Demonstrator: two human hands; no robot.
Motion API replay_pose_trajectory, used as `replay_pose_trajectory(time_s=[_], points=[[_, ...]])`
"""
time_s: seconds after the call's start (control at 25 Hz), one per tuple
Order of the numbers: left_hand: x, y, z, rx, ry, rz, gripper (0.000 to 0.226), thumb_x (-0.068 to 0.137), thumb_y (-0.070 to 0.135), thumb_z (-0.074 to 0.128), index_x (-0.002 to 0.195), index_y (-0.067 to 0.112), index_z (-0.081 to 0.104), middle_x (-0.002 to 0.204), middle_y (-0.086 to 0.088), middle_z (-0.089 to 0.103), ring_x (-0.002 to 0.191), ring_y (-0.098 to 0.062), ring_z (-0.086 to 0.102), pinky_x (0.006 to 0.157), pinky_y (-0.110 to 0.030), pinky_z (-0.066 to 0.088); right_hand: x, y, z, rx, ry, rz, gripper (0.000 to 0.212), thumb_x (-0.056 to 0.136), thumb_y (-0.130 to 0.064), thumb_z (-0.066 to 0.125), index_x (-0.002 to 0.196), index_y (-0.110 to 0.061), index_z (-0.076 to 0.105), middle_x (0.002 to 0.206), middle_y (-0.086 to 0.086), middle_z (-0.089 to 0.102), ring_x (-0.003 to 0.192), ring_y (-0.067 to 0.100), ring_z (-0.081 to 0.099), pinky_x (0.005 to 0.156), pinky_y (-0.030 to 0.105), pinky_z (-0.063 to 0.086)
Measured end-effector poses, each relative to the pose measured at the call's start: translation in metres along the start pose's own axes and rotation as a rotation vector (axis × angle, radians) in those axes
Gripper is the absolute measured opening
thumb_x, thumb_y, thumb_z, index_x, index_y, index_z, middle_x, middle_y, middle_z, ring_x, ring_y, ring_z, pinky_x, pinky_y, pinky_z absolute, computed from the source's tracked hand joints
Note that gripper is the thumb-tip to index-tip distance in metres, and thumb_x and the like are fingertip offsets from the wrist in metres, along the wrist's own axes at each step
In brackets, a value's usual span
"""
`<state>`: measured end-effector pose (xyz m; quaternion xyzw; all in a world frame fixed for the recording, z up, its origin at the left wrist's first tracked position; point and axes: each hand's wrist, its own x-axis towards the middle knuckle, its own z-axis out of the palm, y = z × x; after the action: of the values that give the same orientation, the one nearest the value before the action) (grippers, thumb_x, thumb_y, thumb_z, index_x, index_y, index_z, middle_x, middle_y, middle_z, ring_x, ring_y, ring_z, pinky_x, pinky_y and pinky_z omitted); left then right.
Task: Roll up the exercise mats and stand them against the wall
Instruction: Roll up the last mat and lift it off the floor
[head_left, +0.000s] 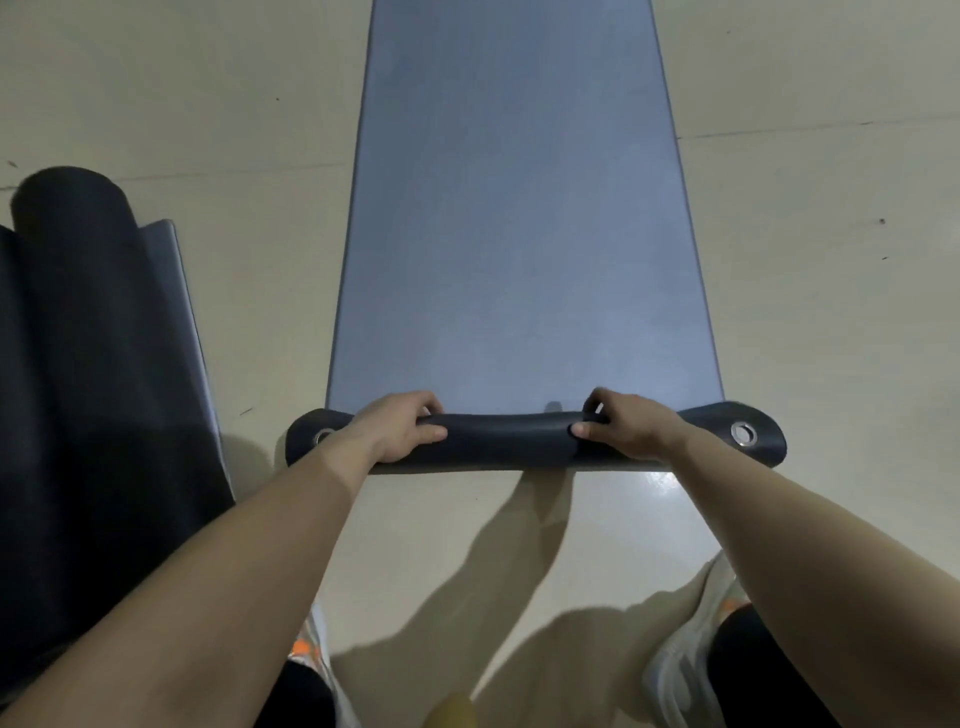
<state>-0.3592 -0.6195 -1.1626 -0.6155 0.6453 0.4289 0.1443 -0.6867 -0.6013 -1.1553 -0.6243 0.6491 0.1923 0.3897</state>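
Head view: rolling the mat (519, 234).
Left hand (400, 431) and right hand (623, 428) curl round its seemingly limp fold (eyelets (744, 433) outboard of fingers (421, 401)).

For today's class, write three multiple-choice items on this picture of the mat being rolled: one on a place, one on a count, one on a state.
1. Where does the darker mat lie?
A. left of the blue mat
B. right of it
C. on top of it

2. How many metal eyelets show on the rolled end?
A. none
B. two
C. five

3. How far is the blue mat rolled?
A. fully
B. only its near end
C. not at all

Answers:
1 A: it lies at the picture's left edge, apart from the blue mat.
2 B: one eyelet sits outside the left hand and one outside the right hand.
3 B: both hands grip a thin roll, while the rest lies flat on the floor.
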Motion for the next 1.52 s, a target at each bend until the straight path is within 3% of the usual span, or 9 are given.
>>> replay_pose_trajectory(time_s=[0.24, 0.4, 0.52, 0.68, 0.88, 1.08, 1.28, 1.48, 1.52], points=[[0.042, 0.010, 0.005, 0.193, 0.432, -0.061, 0.032, 0.103, 0.051, 0.044, 0.125, 0.038, 0.063, 0.123, 0.001, 0.067, 0.116, -0.026, 0.057, 0.099, -0.041, 0.032, 0.015, -0.028, 0.039, -0.158, 0.743, -0.065, 0.037, 0.102, -0.048, 0.053, 0.121, -0.018, 0.063, 0.123, 0.010, 0.061, 0.116, 0.036, 0.056, 0.103, 0.048, 0.037], [0.064, 0.016, 0.003, 0.202, 0.629, -0.121, 0.029, 0.096, 0.055, 0.055, 0.110, 0.035, 0.069, 0.117, 0.000, 0.063, 0.116, -0.026, 0.052, 0.099, -0.042, 0.029, 0.028, -0.006, 0.079, -0.419, 0.592, -0.124, 0.113, 0.078, -0.060, 0.077, 0.162, -0.012, 0.019, 0.165, 0.015, 0.029, 0.154, 0.040, 0.020, 0.125, 0.055, 0.012], [0.059, 0.019, 0.021, 0.172, 0.872, 0.031, 0.043, 0.090, 0.060, 0.057, 0.109, 0.024, 0.070, 0.113, -0.005, 0.063, 0.110, -0.032, 0.055, 0.095, -0.046, 0.036, 0.058, -0.001, 0.058, -0.472, 0.586, -0.114, 0.121, 0.072, -0.048, 0.085, 0.162, -0.015, 0.012, 0.165, 0.013, 0.027, 0.154, 0.038, 0.018, 0.125, 0.055, 0.016], [0.055, -0.002, 0.036, 0.581, 0.456, 0.138, 0.117, 0.065, 0.079, 0.070, 0.158, 0.024, 0.025, 0.160, -0.007, 0.033, 0.149, -0.031, 0.026, 0.123, -0.049, 0.016, 0.087, -0.010, 0.034, -0.506, 0.465, -0.070, 0.120, 0.069, -0.058, 0.079, 0.161, -0.023, 0.009, 0.165, 0.012, 0.024, 0.153, 0.042, 0.016, 0.123, 0.058, 0.012], [0.062, 0.015, -0.014, 0.494, 0.317, 0.235, 0.098, 0.059, 0.061, 0.078, 0.145, 0.035, 0.040, 0.135, 0.005, 0.057, 0.121, -0.024, 0.056, 0.106, -0.042, 0.041, 0.068, -0.016, -0.007, -0.417, 0.340, -0.082, 0.100, 0.057, -0.079, 0.072, 0.142, -0.034, 0.041, 0.125, 0.000, 0.060, 0.114, 0.030, 0.059, 0.104, 0.050, 0.039], [0.033, 0.033, -0.009, 0.394, -0.168, 0.083, 0.093, 0.053, 0.060, 0.086, 0.135, 0.044, 0.046, 0.114, 0.013, 0.061, 0.101, -0.019, 0.059, 0.085, -0.037, 0.050, 0.018, -0.013, -0.001, -0.253, -0.054, -0.046, 0.093, 0.053, -0.080, 0.076, 0.134, -0.042, 0.049, 0.117, -0.012, 0.067, 0.106, 0.019, 0.062, 0.101, 0.045, 0.050], [0.035, 0.040, -0.018, 0.213, -0.329, 0.051, 0.076, 0.051, 0.054, 0.092, 0.118, 0.046, 0.060, 0.120, 0.012, 0.068, 0.104, -0.016, 0.063, 0.096, -0.039, 0.051, -0.042, 0.009, 0.069, -0.275, 0.479, -0.054, 0.075, 0.089, -0.063, 0.062, 0.149, -0.021, 0.046, 0.154, 0.012, 0.049, 0.143, 0.036, 0.042, 0.121, 0.059, 0.025], [-0.002, 0.040, 0.023, 0.418, 0.483, 0.124, 0.073, 0.084, 0.061, 0.068, 0.147, 0.029, 0.046, 0.151, -0.002, 0.048, 0.138, -0.030, 0.044, 0.112, -0.041, 0.034, 0.006, 0.010, 0.033, -0.187, 0.497, -0.140, 0.070, 0.100, -0.060, 0.022, 0.157, -0.022, 0.040, 0.161, 0.009, 0.042, 0.150, 0.031, 0.033, 0.122, 0.050, 0.019], [-0.007, 0.041, 0.039, 0.491, 0.502, 0.126, 0.084, 0.087, 0.067, 0.060, 0.155, 0.024, 0.035, 0.162, -0.009, 0.034, 0.148, -0.035, 0.030, 0.120, -0.045, 0.025, 0.016, 0.007, 0.013, -0.168, 0.491, -0.129, 0.068, 0.100, -0.060, 0.022, 0.153, -0.024, 0.043, 0.159, 0.007, 0.045, 0.149, 0.030, 0.034, 0.121, 0.050, 0.019]])
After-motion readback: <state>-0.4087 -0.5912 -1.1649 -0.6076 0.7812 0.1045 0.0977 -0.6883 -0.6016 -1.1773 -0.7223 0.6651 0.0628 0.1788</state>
